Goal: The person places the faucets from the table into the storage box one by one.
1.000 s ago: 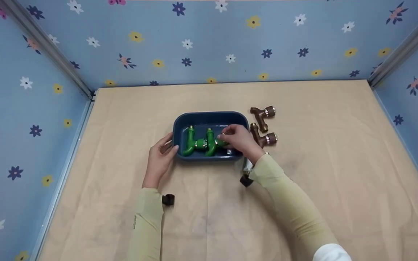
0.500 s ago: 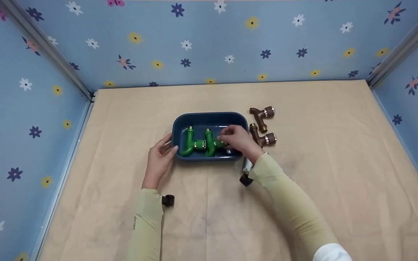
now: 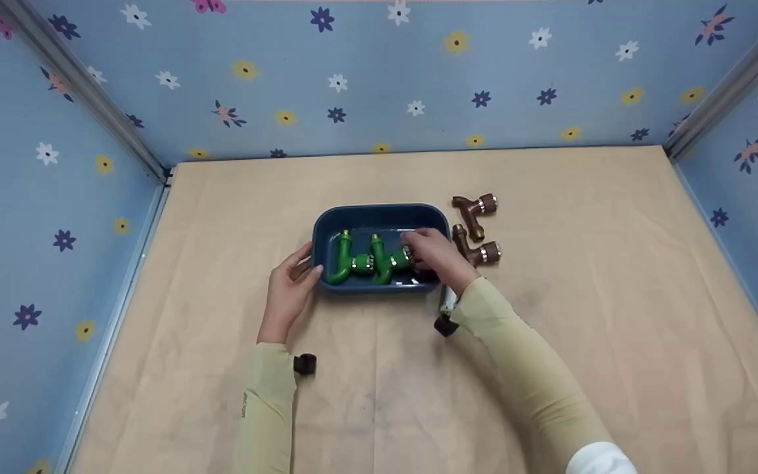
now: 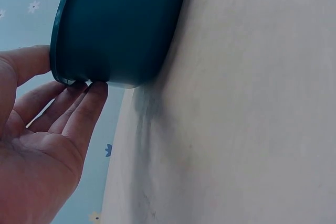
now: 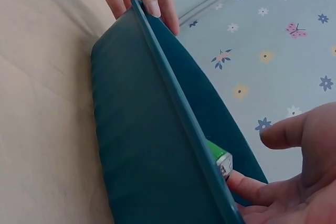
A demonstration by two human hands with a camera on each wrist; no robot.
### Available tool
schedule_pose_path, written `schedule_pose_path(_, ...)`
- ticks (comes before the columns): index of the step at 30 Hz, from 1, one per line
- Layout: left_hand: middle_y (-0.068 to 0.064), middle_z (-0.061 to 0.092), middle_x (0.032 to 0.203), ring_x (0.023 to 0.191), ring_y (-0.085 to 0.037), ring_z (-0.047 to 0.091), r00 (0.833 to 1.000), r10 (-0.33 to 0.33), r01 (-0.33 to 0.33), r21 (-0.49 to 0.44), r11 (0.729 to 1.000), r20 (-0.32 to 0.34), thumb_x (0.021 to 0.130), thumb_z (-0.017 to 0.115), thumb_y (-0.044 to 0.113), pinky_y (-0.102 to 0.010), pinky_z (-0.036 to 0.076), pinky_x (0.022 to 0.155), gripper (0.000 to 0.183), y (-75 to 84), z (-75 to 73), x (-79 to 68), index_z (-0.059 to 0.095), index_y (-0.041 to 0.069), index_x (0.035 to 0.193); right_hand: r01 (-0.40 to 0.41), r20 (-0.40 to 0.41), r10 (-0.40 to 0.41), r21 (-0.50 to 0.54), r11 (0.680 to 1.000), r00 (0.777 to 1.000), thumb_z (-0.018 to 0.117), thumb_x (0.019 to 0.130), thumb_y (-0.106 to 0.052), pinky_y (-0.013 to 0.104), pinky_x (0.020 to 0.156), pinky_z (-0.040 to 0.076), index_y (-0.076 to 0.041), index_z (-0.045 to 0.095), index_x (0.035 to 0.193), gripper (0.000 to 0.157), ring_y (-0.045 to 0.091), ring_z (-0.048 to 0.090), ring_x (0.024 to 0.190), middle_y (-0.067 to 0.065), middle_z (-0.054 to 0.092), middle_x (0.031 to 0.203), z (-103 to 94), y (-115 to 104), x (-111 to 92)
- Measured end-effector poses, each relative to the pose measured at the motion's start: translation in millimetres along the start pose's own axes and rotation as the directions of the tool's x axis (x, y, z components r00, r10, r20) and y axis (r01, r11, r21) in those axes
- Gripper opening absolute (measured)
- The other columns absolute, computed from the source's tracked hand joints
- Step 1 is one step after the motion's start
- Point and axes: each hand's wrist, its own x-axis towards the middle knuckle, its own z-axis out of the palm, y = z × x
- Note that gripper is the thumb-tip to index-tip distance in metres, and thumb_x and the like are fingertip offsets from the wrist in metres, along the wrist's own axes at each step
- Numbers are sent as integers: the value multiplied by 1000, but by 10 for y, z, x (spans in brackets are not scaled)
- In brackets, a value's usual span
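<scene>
A dark blue plastic tub [image 3: 379, 214] sits on the table with two green taps inside, the left tap [image 3: 343, 260] and the right tap [image 3: 382, 262]. My left hand [image 3: 285, 293] grips the tub's left end, thumb at the rim and fingers against the outer wall, as the left wrist view shows. Inside the tub's right end, my right hand [image 3: 441, 255] is at the right tap's handle. In the right wrist view, its fingers [image 5: 252, 188] touch the metal handle end [image 5: 224, 165], while the thumb [image 5: 283, 132] stands apart. The tub wall hides most of this tap there.
Two brown taps lie right of the tub, the farther tap [image 3: 474, 212] above the nearer tap [image 3: 481, 252]. A silvery piece [image 3: 447, 299] is partly hidden under the right sleeve. Flower-patterned walls [image 3: 379, 79] enclose the beige table [image 3: 379, 382] at the back and sides.
My right hand has let go of the right green tap's handle and shifted slightly rightward, uncovering more of it. The left hand and the tub have stayed in place.
</scene>
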Motion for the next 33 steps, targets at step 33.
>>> schedule_pose_path(33,-30,44,137,123,-43,47,1000,6,-6,2,1000,14,89,61,-7,-43,39,105,50,167,18,-44,43,-12,136,60,96,-85,236,970,992,43,100,-16,42,105,38,7,54,118,31,41,44,124,30,48,131,-127,-39,-110)
